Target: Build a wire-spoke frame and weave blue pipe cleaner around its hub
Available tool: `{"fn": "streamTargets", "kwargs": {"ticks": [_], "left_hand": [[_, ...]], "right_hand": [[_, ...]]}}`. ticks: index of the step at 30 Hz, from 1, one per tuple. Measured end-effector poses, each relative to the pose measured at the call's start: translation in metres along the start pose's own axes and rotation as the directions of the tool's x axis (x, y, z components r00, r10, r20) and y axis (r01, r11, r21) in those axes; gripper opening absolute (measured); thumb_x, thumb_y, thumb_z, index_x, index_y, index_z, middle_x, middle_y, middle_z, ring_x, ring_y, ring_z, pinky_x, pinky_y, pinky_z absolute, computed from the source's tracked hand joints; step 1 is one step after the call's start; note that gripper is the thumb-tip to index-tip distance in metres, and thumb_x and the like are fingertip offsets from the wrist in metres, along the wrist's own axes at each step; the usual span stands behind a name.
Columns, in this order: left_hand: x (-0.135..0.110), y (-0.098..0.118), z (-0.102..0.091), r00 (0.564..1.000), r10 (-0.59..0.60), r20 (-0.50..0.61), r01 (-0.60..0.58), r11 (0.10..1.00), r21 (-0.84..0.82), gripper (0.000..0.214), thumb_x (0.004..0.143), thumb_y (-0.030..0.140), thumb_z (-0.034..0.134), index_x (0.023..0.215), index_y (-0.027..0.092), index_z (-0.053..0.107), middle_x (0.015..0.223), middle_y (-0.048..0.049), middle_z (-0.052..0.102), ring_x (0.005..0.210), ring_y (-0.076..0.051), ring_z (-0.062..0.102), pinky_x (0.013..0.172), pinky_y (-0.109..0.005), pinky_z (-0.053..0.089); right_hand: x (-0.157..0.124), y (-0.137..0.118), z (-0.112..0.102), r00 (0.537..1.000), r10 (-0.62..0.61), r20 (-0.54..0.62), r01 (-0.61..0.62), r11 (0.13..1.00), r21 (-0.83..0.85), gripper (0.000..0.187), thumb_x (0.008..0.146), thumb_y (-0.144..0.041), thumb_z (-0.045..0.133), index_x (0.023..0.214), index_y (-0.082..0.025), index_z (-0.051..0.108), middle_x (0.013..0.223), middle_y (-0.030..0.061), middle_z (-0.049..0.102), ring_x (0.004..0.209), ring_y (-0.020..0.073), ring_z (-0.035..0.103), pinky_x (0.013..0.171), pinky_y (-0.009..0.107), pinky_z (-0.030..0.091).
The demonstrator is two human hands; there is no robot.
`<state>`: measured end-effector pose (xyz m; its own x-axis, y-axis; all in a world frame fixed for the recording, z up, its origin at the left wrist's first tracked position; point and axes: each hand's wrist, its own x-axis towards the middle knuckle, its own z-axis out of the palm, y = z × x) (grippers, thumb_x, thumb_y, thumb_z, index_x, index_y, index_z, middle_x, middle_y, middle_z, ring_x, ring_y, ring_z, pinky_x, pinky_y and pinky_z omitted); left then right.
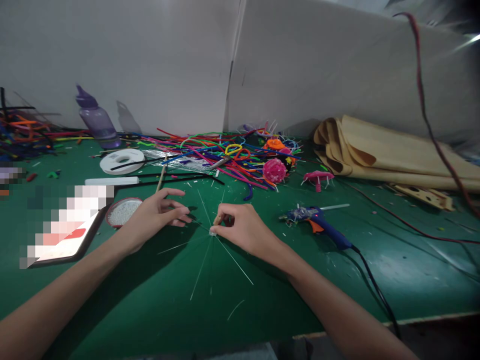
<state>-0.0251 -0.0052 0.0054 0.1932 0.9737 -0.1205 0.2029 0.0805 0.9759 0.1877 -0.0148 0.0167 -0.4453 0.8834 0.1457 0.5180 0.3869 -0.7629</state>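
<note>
My right hand (240, 225) is closed in a pinch over a small clear hub (212, 231) just above the green table. Thin clear strands (235, 261) spread from this hub in several directions, like spokes. To its left, my left hand (170, 210) has its thumb and a finger brought together at the tip of one strand, with the index finger stretched out above. A round dish of small clear beads (123, 212) sits beside the left wrist, partly covered by the forearm.
A blue glue gun (318, 222) with a cord lies at right. A phone (71, 235), a white spool (122, 161) and a purple bottle (97, 120) are at left. Behind the hands are colourful pipe cleaners (210, 150), a pink piece (274, 171) and folded brown paper (390, 150).
</note>
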Motion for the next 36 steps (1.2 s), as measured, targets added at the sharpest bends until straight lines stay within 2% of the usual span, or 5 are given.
{"fn": "streamTargets", "kwargs": {"ticks": [6, 21, 29, 36], "left_hand": [[0.0019, -0.0052, -0.0016, 0.999, 0.018, 0.028, -0.019, 1.000, 0.016, 0.042, 0.073, 0.035, 0.063, 0.109, 0.019, 0.048, 0.083, -0.0051, 0.066, 0.080, -0.022, 0.067, 0.076, -0.039, 0.055], [0.0004, -0.0036, -0.0010, 1.000, 0.003, 0.022, -0.003, 1.000, -0.016, 0.036, 0.072, 0.032, 0.065, 0.103, 0.019, 0.052, 0.084, -0.0050, 0.067, 0.079, -0.021, 0.068, 0.074, -0.035, 0.055], [-0.0003, -0.0030, -0.0013, 1.000, -0.011, 0.017, 0.012, 1.000, -0.012, 0.033, 0.073, 0.032, 0.065, 0.101, 0.019, 0.054, 0.084, -0.0040, 0.068, 0.079, -0.020, 0.067, 0.074, -0.032, 0.055], [0.0008, -0.0035, -0.0009, 1.000, -0.019, 0.021, 0.019, 1.000, -0.006, 0.031, 0.074, 0.032, 0.064, 0.100, 0.020, 0.055, 0.084, -0.0032, 0.068, 0.080, -0.018, 0.067, 0.075, -0.031, 0.054]], "right_hand": [[0.0023, 0.0019, 0.0032, 1.000, -0.016, -0.007, 0.016, 1.000, -0.007, 0.012, 0.068, -0.015, 0.059, 0.061, -0.018, 0.049, 0.059, -0.0036, 0.053, 0.055, 0.0086, 0.047, 0.052, 0.021, 0.034], [0.0072, 0.0013, 0.0071, 0.997, -0.070, 0.026, 0.072, 0.994, -0.087, 0.014, 0.070, -0.011, 0.057, 0.065, -0.018, 0.047, 0.060, -0.0037, 0.050, 0.056, 0.0083, 0.043, 0.053, 0.022, 0.030], [0.0072, 0.0014, 0.0049, 0.996, -0.049, 0.073, 0.056, 0.993, -0.102, 0.012, 0.072, -0.011, 0.056, 0.067, -0.018, 0.047, 0.061, -0.0029, 0.051, 0.057, 0.0092, 0.044, 0.053, 0.023, 0.029], [0.0052, -0.0026, 0.0043, 0.990, -0.089, 0.105, 0.104, 0.985, -0.140, 0.014, 0.073, -0.007, 0.051, 0.067, -0.018, 0.045, 0.063, -0.0025, 0.050, 0.059, 0.0093, 0.043, 0.054, 0.023, 0.027]]}}
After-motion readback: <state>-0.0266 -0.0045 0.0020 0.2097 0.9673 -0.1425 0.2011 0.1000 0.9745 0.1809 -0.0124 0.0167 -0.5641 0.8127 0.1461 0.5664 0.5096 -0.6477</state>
